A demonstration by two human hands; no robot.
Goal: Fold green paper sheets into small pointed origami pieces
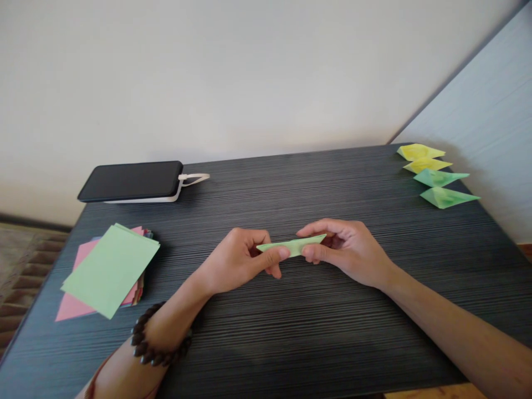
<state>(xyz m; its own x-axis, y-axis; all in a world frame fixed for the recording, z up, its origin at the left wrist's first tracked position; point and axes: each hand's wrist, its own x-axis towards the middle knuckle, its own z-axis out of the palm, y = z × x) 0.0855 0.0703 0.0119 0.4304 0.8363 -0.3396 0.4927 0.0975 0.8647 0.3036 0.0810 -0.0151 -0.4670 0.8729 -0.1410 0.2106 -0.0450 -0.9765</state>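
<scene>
Folded green paper (296, 248), left hand (239, 260) and right hand (351, 249) clamped on either side; step: shaping, apparently; next: seemingly steady, even pressing

Folded paper (295, 247) right of paper stack (110, 271)

The held paper (296, 249) is pale green, the worktop (266, 338) dark grey with fine lighter streaks; two folded pieces (419, 151) are yellow, two more pieces (448, 198) green; the top sheet (111, 271) light green, the lower sheet (70, 308) pink; the phone (132, 180) black, the cable (197, 175) white, the bracelet (141, 348) dark brown
</scene>
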